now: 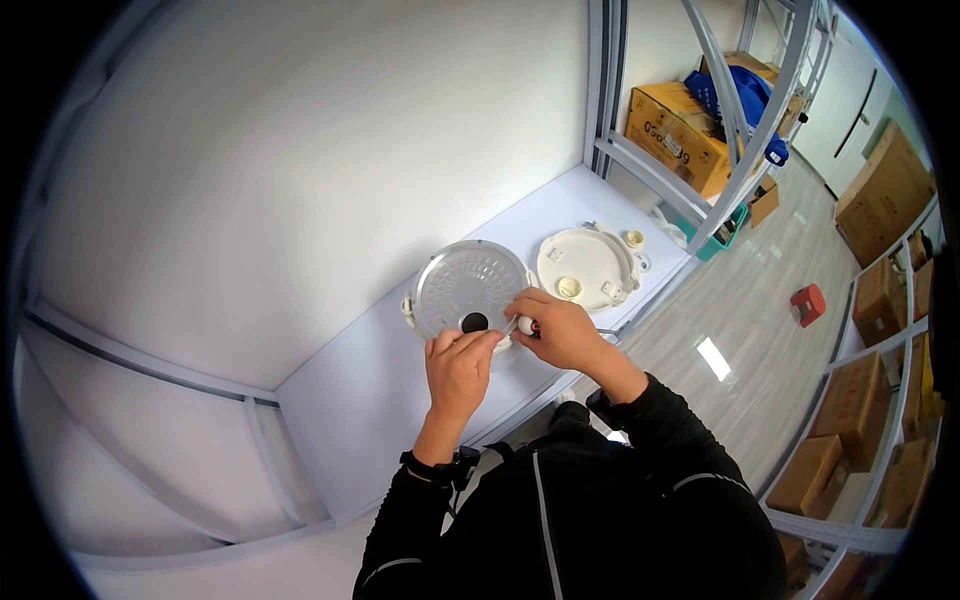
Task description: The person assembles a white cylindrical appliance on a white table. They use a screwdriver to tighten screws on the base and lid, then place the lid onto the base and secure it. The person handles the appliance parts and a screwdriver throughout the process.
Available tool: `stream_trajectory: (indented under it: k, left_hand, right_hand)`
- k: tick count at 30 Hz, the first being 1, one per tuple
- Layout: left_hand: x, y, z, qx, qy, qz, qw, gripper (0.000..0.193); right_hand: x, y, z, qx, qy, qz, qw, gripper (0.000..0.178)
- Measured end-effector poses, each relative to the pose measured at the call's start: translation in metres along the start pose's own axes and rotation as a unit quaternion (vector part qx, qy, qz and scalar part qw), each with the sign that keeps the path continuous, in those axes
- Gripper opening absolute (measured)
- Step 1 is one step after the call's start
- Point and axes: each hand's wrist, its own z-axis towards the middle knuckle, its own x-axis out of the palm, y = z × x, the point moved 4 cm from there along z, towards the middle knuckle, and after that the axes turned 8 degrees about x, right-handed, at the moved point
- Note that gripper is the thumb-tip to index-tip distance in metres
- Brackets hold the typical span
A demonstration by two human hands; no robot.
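Silver metal, round and shiny, makes up the dished disc (462, 268) that lies on the pale work surface (375, 395) in front of you, just ahead of your hands. Its face carries a ring of pressed marks, a dark round spot (475, 322) sits near the edge closest to you, and a cream lug (408, 311) juts out at its left side. Your left hand (459, 374) is at the disc's near edge, fingers bent and drawn together toward your right fingertips; whether they pinch anything I cannot tell, because the back of the hand hides it. Your right hand (562, 332) is at the disc's near right edge, closed around a small white piece with a touch of red (527, 325) (too little of it shows to say what it is). The fingertips of both hands nearly meet. Right of the disc lies a round cream cover (600, 258), its inside facing up, with a small cream ring (570, 288) resting within its rim. Just beyond the cover's right edge are a second small ring (634, 239) and a flat whitish part (643, 263). Farther right, past the surface's end, a yellow-brown carton (675, 135) sits on a rack, and a red stool (808, 304) rests on the floor (745, 305).
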Motion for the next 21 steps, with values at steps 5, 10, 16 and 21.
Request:
stream_trajectory:
  k: [5, 10, 16, 21]
  left_hand:
    - [0.003, -0.001, -0.003, -0.002, -0.012, 0.009, 1.000, 0.008]
    - [0.003, -0.001, -0.002, -0.017, -0.002, 0.005, 1.000, 0.008]
    - [0.003, -0.002, -0.002, -0.040, -0.005, -0.010, 0.999, 0.010]
    - [0.007, -0.001, -0.007, -0.028, -0.037, 0.000, 0.999, 0.011]
  right_hand:
    - [0.000, 0.000, 0.000, 0.004, 0.005, 0.000, 1.000, 0.033]
    - [0.000, 0.001, -0.001, 0.006, 0.010, 0.005, 1.000, 0.033]
    - [-0.003, 0.004, -0.002, -0.003, 0.015, -0.012, 1.000, 0.033]
    - [-0.014, 0.008, -0.002, -0.005, -0.015, 0.023, 1.000, 0.034]
